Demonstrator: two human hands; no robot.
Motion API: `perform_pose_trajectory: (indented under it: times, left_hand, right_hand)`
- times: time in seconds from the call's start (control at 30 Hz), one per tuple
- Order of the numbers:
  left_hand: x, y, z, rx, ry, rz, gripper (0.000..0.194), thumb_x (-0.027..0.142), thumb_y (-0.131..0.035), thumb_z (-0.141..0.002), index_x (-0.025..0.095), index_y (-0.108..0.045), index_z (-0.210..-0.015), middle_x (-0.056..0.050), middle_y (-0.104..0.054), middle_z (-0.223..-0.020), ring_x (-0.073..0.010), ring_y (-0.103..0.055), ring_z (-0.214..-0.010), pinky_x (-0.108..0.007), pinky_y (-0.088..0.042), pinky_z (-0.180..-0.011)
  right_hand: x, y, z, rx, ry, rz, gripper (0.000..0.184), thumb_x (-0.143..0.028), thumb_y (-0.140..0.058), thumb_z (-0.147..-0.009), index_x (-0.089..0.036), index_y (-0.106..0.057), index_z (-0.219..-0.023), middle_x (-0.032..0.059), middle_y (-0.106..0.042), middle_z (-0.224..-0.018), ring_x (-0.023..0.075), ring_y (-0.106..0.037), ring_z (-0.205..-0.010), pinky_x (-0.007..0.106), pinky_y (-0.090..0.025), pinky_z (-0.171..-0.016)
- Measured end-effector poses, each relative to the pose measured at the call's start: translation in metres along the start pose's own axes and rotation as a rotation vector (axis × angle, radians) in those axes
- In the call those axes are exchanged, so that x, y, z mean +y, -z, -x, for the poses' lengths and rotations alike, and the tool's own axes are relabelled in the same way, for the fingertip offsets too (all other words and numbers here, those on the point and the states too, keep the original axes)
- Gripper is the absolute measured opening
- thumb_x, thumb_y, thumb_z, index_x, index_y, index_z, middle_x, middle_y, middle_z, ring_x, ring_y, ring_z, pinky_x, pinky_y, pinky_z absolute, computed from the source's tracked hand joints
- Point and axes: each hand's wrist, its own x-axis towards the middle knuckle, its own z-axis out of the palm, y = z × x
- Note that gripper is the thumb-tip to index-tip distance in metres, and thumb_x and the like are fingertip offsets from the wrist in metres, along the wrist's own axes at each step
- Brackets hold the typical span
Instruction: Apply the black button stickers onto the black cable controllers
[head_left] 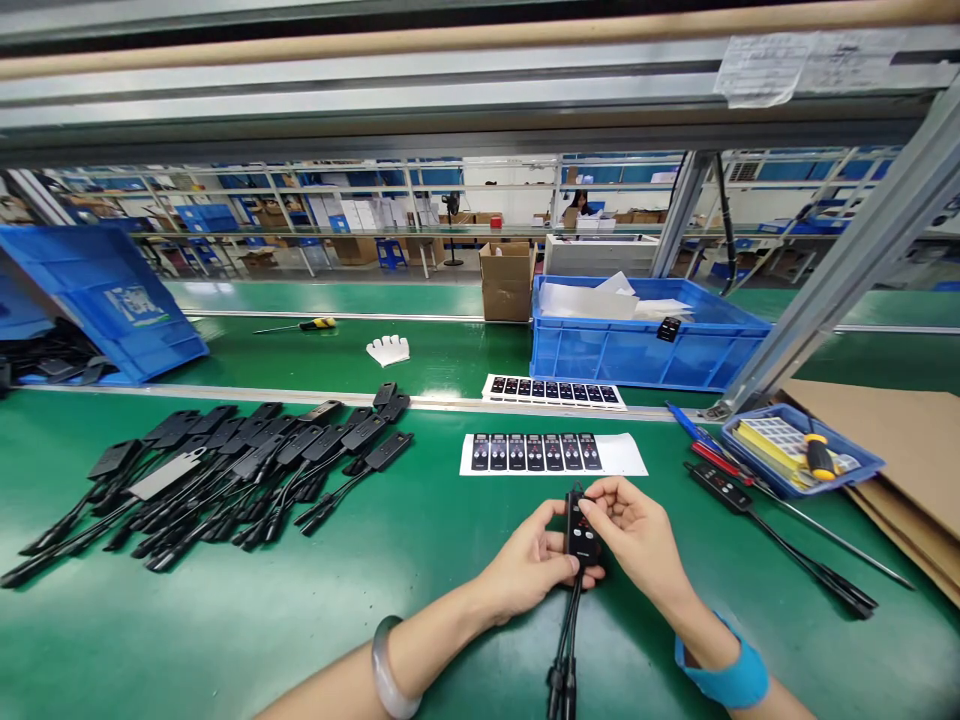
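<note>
Controller, black, is up in both hands above the worktop, front edge side; buttoned face up, long axis roughly 12 to 6, cables dropping toward 6. Key relation from where I'm standing: neither hand is nearer, both touch it. Left hand comes in from 8, closed around the lower body, thumb on the bottom of the face, fingertips showing past the far side. Right hand comes in from 4, narrow, thumb on the upper face, index bent by the top end; can't tell how hard it presses.

Just beyond, at 12: label sheet, black labels in a row, right end bare. Behind it, second sheet. Pile of black units with cables toward 10. Toward 2, another unit, then tray. Bin near 1, glove near 11.
</note>
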Motion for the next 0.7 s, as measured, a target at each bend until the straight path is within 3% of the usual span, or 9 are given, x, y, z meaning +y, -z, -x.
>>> perform_pose_trajectory:
  times: [0.23, 0.4, 0.6, 0.7]
  left_hand:
    - [-0.003, 0.0, -0.001, -0.002, -0.031, -0.015, 0.051, 0.015, -0.066, -0.069, 0.016, -0.038, -0.112, -0.007, -0.066, -0.081, -0.0153, -0.066, -0.076, -0.028, -0.049, -0.075]
    - [0.0, 0.0, -0.002, 0.006, 0.0, 0.019, 0.047, 0.015, -0.066, -0.068, 0.017, -0.04, -0.107, -0.008, -0.066, -0.087, -0.0194, -0.067, -0.08, -0.032, -0.05, -0.077]
    - [0.005, 0.001, -0.003, 0.051, 0.042, 0.125, 0.03, 0.036, -0.055, -0.082, 0.015, -0.043, -0.1, -0.013, -0.066, -0.087, -0.0243, -0.068, -0.075, -0.035, -0.052, -0.071]
    - [0.004, 0.003, -0.004, 0.074, 0.011, 0.136, 0.029, 0.04, -0.053, -0.084, 0.016, -0.044, -0.097, -0.012, -0.065, -0.088, -0.0212, -0.067, -0.07, -0.034, -0.053, -0.067]
  right_hand:
    - [0.002, 0.0, 0.001, 0.018, -0.002, 0.059, 0.023, -0.039, -0.064, -0.077, -0.017, -0.057, -0.079, -0.0021, -0.049, -0.06, 0.0118, -0.048, -0.052, 0.022, -0.041, -0.048]
    - [0.012, 0.004, -0.002, 0.017, -0.018, 0.137, 0.032, -0.043, -0.065, -0.078, -0.018, -0.055, -0.095, -0.0041, -0.046, -0.061, 0.0118, -0.046, -0.051, 0.022, -0.04, -0.046]
    - [0.015, 0.003, -0.004, -0.162, -0.049, 0.154, 0.033, -0.042, -0.061, -0.079, -0.019, -0.054, -0.103, -0.001, -0.05, -0.072, 0.0145, -0.051, -0.063, 0.023, -0.046, -0.052]
    - [0.013, 0.0, 0.001, -0.271, -0.052, 0.109, 0.047, -0.035, -0.066, -0.076, -0.021, -0.048, -0.117, 0.0013, -0.056, -0.084, 0.0152, -0.054, -0.068, 0.024, -0.049, -0.056]
